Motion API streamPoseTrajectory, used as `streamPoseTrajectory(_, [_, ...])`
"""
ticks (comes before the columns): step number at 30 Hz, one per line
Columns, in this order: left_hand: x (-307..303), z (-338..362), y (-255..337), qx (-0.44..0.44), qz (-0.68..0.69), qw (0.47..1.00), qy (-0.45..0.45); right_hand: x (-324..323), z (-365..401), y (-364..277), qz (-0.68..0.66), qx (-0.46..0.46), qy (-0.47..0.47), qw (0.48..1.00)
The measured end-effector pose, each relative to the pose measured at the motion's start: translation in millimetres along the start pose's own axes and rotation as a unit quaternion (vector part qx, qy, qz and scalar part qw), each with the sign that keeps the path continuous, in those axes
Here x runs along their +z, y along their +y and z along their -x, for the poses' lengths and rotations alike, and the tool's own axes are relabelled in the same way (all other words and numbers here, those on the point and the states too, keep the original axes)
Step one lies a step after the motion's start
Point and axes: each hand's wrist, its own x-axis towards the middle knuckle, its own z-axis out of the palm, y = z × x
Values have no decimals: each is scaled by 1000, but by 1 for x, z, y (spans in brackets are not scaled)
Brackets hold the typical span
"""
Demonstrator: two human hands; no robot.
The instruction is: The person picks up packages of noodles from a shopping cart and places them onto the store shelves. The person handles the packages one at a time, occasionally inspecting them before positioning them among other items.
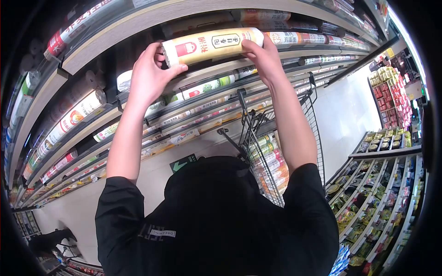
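Observation:
A long yellow and white cylindrical package (212, 45) with a red print and dark lettering is held up in front of the shelves, lying nearly level. My left hand (154, 73) grips its left end, thumb on the near side and fingers curled behind it. Around its right end my right hand (262, 57) is closed, with the thumb pressed on the front. Directly behind and below the package runs a shelf edge (198, 71). A white-ended package (124, 81) lies on the shelf beside my left wrist.
Below my right arm stands a wire shopping cart (269, 179) holding colourful packages (271, 158). More shelves (382, 198) with packaged goods are at the right. A person in dark clothes (50, 241) is at the lower left. A green floor sign (183, 163) lies near the shelves.

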Motion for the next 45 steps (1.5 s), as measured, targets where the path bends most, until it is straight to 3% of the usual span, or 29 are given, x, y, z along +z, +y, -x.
streamPoseTrajectory(6, [11,-23,5,-74,-83,992,-67,-5,-37,12,195,-43,37,979])
streamPoseTrajectory(12, [24,-30,-14,-76,-80,990,-93,-1,-36,6,264,5,10,965])
streamPoseTrajectory(15, [28,-24,-13,-64,-82,992,-72,-5,-42,24,320,-42,22,946])
streamPoseTrajectory(18, [30,-21,-12,-63,-76,994,-54,-7,-40,39,444,-109,106,883])
streamPoseTrajectory(21, [30,-20,-7,-90,-67,992,-62,-16,-48,43,397,-120,47,909])
streamPoseTrajectory(28, [31,-23,1,-91,-85,991,-52,-15,-42,29,509,-139,39,848])
streamPoseTrajectory(33, [36,-10,-4,-42,-52,997,-30,-14,-39,21,574,-129,26,808])
streamPoseTrajectory(37, [34,-17,4,-121,-87,987,-66,-12,-39,26,557,-159,49,813])
streamPoseTrajectory(40, [48,-14,-12,-51,-125,991,-2,-9,-34,25,558,-177,52,809])
streamPoseTrajectory(43, [50,-12,-8,-80,-115,990,-17,-11,-35,28,585,-200,51,784])
streamPoseTrajectory(45, [47,-14,-10,-50,-118,992,-8,-11,-36,24,605,-202,47,769])
